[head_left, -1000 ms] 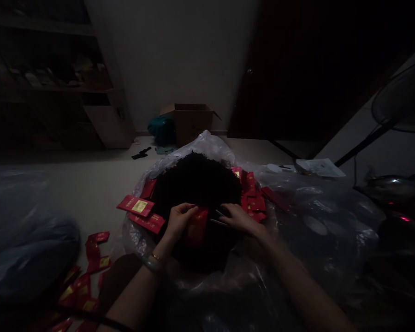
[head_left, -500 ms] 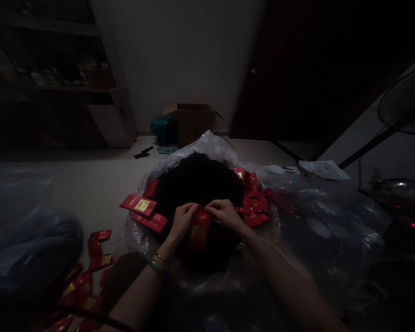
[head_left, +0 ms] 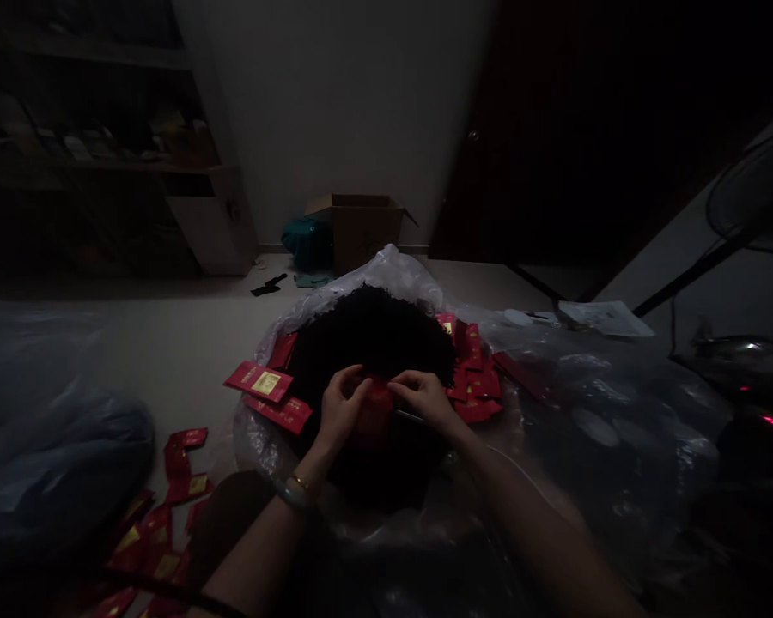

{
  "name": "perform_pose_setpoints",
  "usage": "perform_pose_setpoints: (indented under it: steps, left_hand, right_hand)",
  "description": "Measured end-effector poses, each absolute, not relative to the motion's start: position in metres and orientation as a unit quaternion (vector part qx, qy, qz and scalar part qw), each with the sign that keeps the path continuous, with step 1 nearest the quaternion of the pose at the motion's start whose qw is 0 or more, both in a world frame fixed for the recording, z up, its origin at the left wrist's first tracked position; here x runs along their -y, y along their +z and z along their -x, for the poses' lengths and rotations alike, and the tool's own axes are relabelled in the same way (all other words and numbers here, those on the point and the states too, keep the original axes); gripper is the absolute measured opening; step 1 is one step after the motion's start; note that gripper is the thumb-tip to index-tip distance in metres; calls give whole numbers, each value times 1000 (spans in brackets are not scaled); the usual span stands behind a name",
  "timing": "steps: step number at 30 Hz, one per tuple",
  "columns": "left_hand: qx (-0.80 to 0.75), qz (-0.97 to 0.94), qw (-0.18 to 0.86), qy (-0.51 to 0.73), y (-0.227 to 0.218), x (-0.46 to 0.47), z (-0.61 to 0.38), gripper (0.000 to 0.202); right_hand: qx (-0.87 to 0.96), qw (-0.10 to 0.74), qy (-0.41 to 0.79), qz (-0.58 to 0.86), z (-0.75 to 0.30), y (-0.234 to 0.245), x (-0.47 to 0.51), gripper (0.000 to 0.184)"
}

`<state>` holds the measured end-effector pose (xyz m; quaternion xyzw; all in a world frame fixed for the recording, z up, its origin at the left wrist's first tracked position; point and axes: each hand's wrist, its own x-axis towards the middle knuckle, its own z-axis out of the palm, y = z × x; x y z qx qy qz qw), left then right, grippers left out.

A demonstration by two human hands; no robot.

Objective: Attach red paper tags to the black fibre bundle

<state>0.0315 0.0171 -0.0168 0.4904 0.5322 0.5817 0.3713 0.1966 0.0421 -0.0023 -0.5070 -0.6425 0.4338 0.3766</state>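
My two hands meet over a big heap of dark, shredded loose material (head_left: 374, 322) in a clear plastic bag (head_left: 403, 266). Between them hangs a red packet (head_left: 374, 412), dim and blurred, its top edge at my fingertips. My left hand (head_left: 343, 408) has its thumb against the packet's left top corner, the index finger curled above. On the right corner, my right hand (head_left: 425, 399) pinches with thumb and forefinger. A thin shiny metal piece (head_left: 409, 416) shows under the right hand; its kind is unclear. Red packets with gold labels (head_left: 258, 380) lie at the heap's left edge.
More red packets (head_left: 473, 369) are piled on the heap's right side, others (head_left: 158, 532) on the floor at lower left. An open cardboard box (head_left: 367, 232) stands by the wall beside a teal bag (head_left: 307, 243). Clear plastic (head_left: 593, 403) spreads at right.
The red packet has tilted or folded, so its gold label no longer shows. My left thumb and index finger have parted a little, and the right fingers have shifted slightly right.
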Motion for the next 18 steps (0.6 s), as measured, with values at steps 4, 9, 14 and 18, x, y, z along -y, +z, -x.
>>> perform_pose_setpoints:
  steps: [4,9,14,18]
  left_hand:
    - [-536,-525,302,588,-14,-12,-33,14]
    - [-527,-517,315,596,-14,-10,-33,12]
    - [-505,-542,310,596,-19,-11,-31,10]
    - [-509,-590,233,582,-17,-9,-30,13]
  right_hand:
    - [636,397,428,505,-195,0,-38,21]
    - [655,413,407,485,-193,3,-31,17]
    - [634,454,408,474,-192,4,-28,36]
    - [612,470,420,477,-190,7,-28,42]
